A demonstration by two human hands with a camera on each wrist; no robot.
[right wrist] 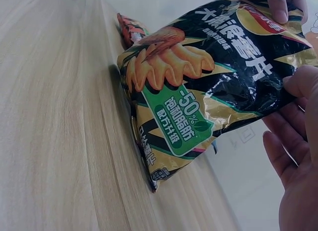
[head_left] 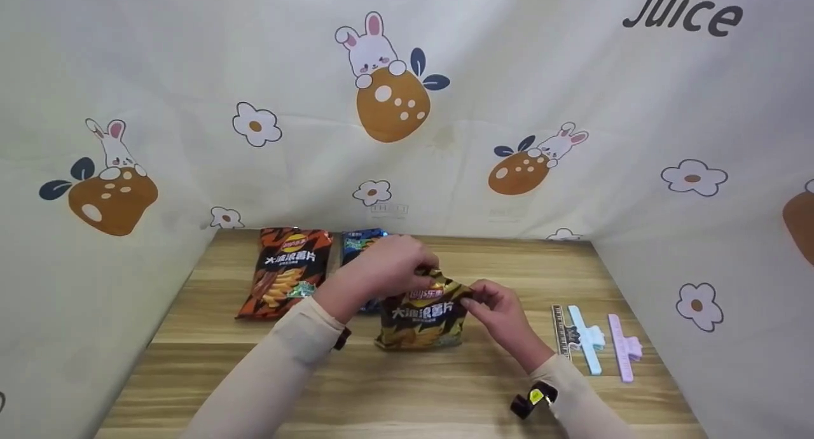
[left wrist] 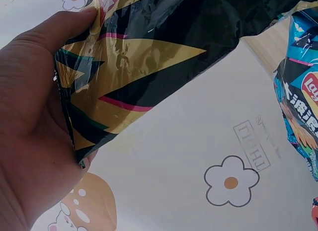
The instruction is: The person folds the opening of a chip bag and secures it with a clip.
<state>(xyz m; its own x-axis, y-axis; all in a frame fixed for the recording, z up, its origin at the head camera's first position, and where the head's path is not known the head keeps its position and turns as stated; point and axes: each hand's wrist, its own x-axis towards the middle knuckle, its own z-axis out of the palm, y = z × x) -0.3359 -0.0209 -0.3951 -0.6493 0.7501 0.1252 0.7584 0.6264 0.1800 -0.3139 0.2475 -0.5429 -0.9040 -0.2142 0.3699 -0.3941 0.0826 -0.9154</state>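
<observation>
A black-and-gold bag of potato chips (head_left: pixel 425 315) stands upright at the middle of the table, its upper part between both hands. My left hand (head_left: pixel 397 264) grips the top edge of the bag, with the thumb on its front. At the bag's upper right side, my right hand (head_left: pixel 502 312) pinches the edge between thumb and fingers. In the right wrist view the front of the chip bag (right wrist: pixel 198 67) faces the camera, and its bottom is near the wood. The left wrist view has the left thumb pressed on the shiny wrapper (left wrist: pixel 144 57).
An orange-and-black chip bag (head_left: pixel 289 273) lies at the back left. Beside it a blue chip bag (head_left: pixel 362 238) is partly hidden by the left arm. On the right lie a dark clear clip (head_left: pixel 559 327), a light-blue clip (head_left: pixel 586 340) and a purple clip (head_left: pixel 622 348). A printed cloth surrounds the table.
</observation>
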